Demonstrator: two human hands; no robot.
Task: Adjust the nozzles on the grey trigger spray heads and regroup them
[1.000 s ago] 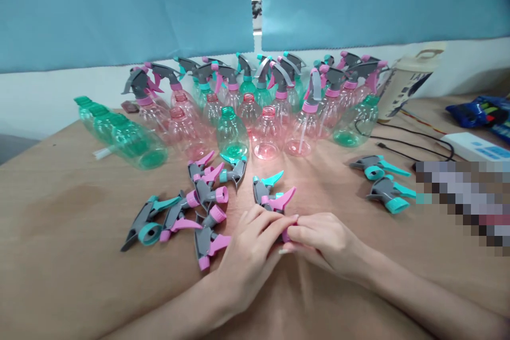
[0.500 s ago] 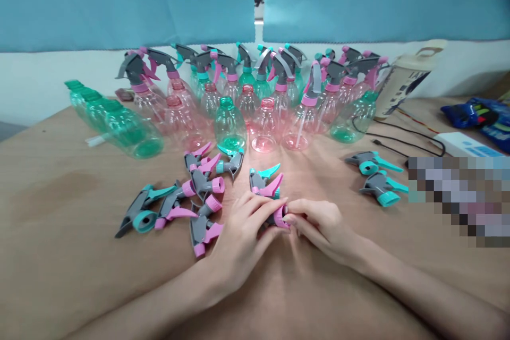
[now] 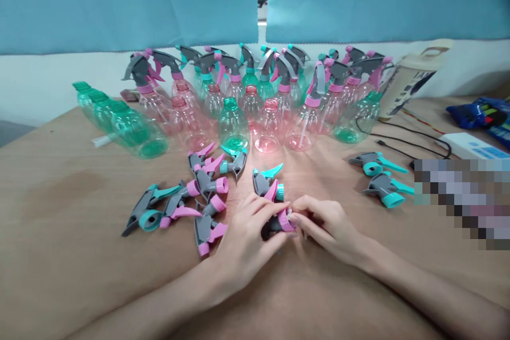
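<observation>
My left hand [image 3: 249, 234] is wrapped around a grey and pink spray trigger head [image 3: 285, 220], its pink collar turned to the right. Thumb and fingers of my right hand [image 3: 324, 223] are pinched together at the collar's mouth. A tiny whitish bit shows at those fingertips, too small to name. Just beyond my left hand lies a grey and turquoise trigger head [image 3: 263, 183]. To its left is a loose pile of trigger heads [image 3: 209, 183] in pink and turquoise, with a turquoise-collared one [image 3: 145, 210] at the pile's left end.
Clear pink bottles [image 3: 268, 130] and green bottles [image 3: 234, 127] stand behind, several with trigger heads fitted. Green bottles [image 3: 137, 130] also stand at the left. Two turquoise trigger heads [image 3: 384, 188] lie right, near a black cable [image 3: 418, 151], a power strip [image 3: 472, 144] and a tall cup [image 3: 410, 82].
The spray head in my left hand has shifted slightly right and shows more of its grey body. My right fingers stay at its collar. The whole view has slid a little.
</observation>
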